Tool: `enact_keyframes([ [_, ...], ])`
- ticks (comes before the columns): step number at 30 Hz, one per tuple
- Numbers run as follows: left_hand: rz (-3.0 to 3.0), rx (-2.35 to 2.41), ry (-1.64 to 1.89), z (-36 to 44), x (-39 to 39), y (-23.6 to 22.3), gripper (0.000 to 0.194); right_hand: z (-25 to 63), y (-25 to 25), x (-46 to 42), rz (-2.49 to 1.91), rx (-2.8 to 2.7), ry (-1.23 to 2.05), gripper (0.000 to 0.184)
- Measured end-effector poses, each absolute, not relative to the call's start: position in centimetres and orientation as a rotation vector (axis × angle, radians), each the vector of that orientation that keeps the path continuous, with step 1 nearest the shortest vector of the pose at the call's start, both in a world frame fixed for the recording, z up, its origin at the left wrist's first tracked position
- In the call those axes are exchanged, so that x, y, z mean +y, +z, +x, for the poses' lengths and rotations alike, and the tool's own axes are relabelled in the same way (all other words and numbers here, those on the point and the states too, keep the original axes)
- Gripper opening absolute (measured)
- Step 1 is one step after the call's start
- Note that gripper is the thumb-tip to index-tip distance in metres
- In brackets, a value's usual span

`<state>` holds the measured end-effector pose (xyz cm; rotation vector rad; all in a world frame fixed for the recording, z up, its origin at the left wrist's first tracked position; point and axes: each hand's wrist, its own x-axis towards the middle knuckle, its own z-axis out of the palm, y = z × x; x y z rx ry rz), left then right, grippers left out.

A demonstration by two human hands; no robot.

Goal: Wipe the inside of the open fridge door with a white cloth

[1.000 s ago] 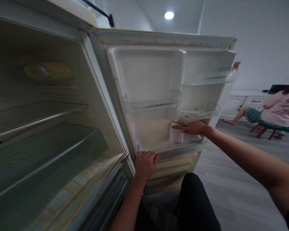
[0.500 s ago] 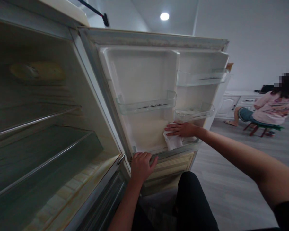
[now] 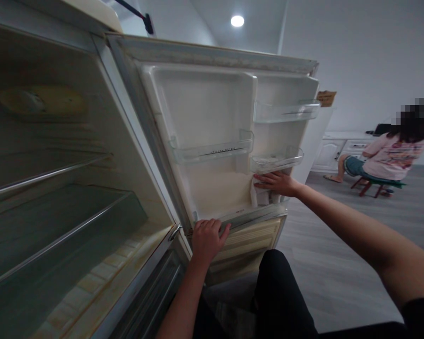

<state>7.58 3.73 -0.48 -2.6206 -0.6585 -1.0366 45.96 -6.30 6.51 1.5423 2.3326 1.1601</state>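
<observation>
1. Right hand (image 3: 276, 182), centre of frame, lies flat with fingers spread on a white crumpled cloth (image 3: 259, 197), pressing it against the inner wall of the open white refrigerator door (image 3: 205, 108). Not a closed grip: the palm pins the cloth.
2. Cloth sits just under the lower clear plastic door bin (image 3: 276, 161) on the door's right side, above the door's bottom ledge.
3. Left hand (image 3: 207, 238), lower centre, curls its fingers over the bottom edge of the door; grip closed on that edge.
4. Two more clear door bins: a wide one (image 3: 212, 151) mid-door, a smaller one (image 3: 286, 110) upper right of the door.
5. Left half of frame: the open refrigerator cabinet with glass shelves edged in metal (image 3: 56, 172), interior dim, a yellowed lamp cover (image 3: 42, 101) on the back wall.
6. Far right: another person in a pink shirt (image 3: 395, 155) sits on a low stool (image 3: 371, 184) on the grey wood-look floor (image 3: 332, 263), beside a white cabinet (image 3: 339, 148).
7. Round ceiling light (image 3: 237, 20) at top centre.
</observation>
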Motion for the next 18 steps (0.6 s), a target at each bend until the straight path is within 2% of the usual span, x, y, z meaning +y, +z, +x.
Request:
enact_keyframes([
  [5, -2.619, -0.662, -1.040, 7.5, 3.7, -0.5, 0.035, 45.3, 6.6, -5.0, 1.617, 2.454, 0.921, 0.066],
  [10, -2.611, -0.669, -1.038, 7.5, 3.6, -0.6, 0.033, 42.6, 6.9, -2.3, 1.312, 2.640, 0.868, 0.064],
  [15, -2.613, -0.662, -1.025, 7.4, 3.6, -0.3, 0.033, 37.2, 7.3, 1.0, 1.285, 2.834, 0.770, 0.054],
  [18, -2.583, -0.626, -1.057, 7.0, 3.7, -0.8, 0.028, 32.4, 7.4, 2.4, 1.273, 3.017, 0.622, 0.056],
])
